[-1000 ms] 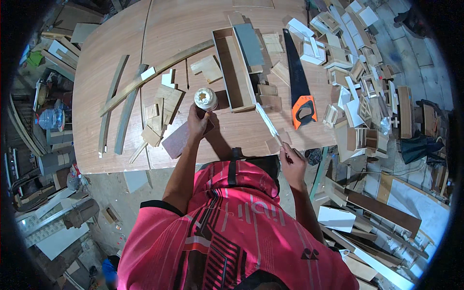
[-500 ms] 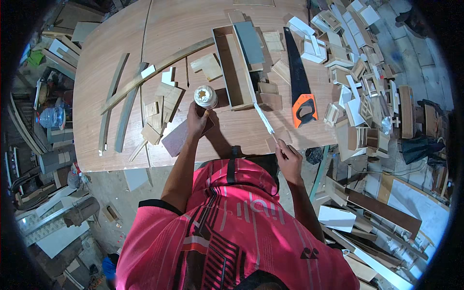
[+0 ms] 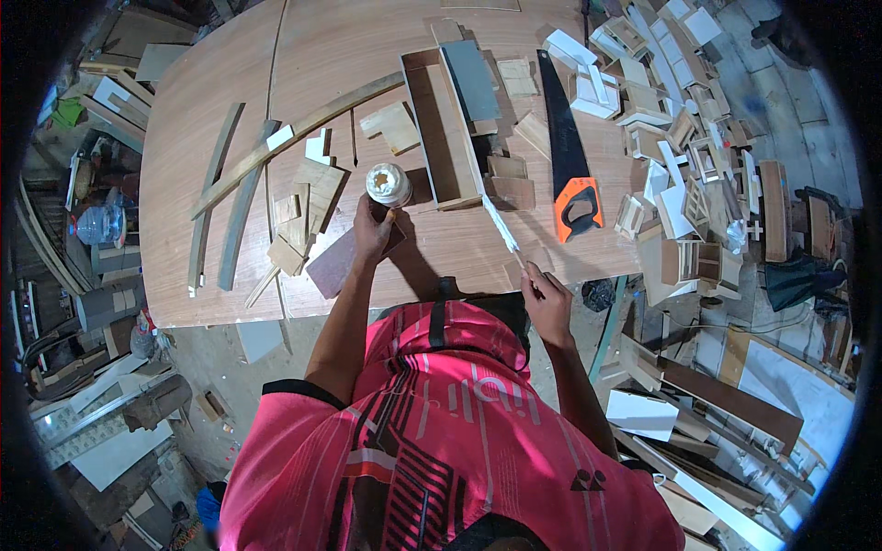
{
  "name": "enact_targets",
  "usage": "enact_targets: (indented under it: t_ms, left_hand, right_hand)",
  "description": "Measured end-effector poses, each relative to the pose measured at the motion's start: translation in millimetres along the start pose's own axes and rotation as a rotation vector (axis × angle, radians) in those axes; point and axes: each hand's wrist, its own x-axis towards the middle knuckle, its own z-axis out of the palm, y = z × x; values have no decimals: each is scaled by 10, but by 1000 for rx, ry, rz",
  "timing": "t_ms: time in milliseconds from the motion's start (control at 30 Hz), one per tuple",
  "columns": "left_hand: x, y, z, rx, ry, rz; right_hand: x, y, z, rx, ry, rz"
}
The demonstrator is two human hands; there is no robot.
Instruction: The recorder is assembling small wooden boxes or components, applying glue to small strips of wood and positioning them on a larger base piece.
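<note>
My left hand (image 3: 373,233) is closed round the lower part of a round white jar (image 3: 389,186), whose open mouth has white stuff smeared around it. In my right hand (image 3: 548,303) I pinch the end of a thin stick (image 3: 502,228) coated with white, glue-like paste. The stick's far tip reaches the near right corner of a long, open wooden box (image 3: 441,138). A grey-blue panel (image 3: 472,81) lies along the box's right side. A reddish-brown board (image 3: 335,267) lies beneath my left wrist.
A handsaw (image 3: 577,204) with an orange handle lies right of the box. Long wood strips (image 3: 241,209) and small wood offcuts (image 3: 317,195) occupy the table's left. Many small wooden frames and white blocks (image 3: 675,211) are heaped beyond the right edge.
Almost nothing differs; the view has shifted very slightly. The jar stays in my left hand and the stick's tip stays at the box corner.
</note>
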Motion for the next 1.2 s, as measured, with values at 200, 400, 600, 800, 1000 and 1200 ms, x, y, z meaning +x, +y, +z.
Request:
enact_targets:
  t_ms: [200, 400, 600, 800, 1000, 1200]
  left_hand:
    - [23, -49, -2, 64, 16, -16]
    - [31, -117, 12, 89, 32, -19]
    - [32, -95, 18, 95, 30, 1]
    - [42, -115, 12, 84, 20, -31]
    - [31, -101, 21, 20, 7, -2]
    - [40, -106, 29, 36, 26, -22]
  right_hand:
    - [17, -60, 4, 11, -3, -8]
    - [3, -59, 29, -5, 10, -7]
    - [-64, 25, 125, -46, 26, -80]
    - [-131, 50, 179, -80, 24, -105]
    - [-200, 65, 218, -86, 38, -103]
    - [-201, 63, 233, -45, 52, -64]
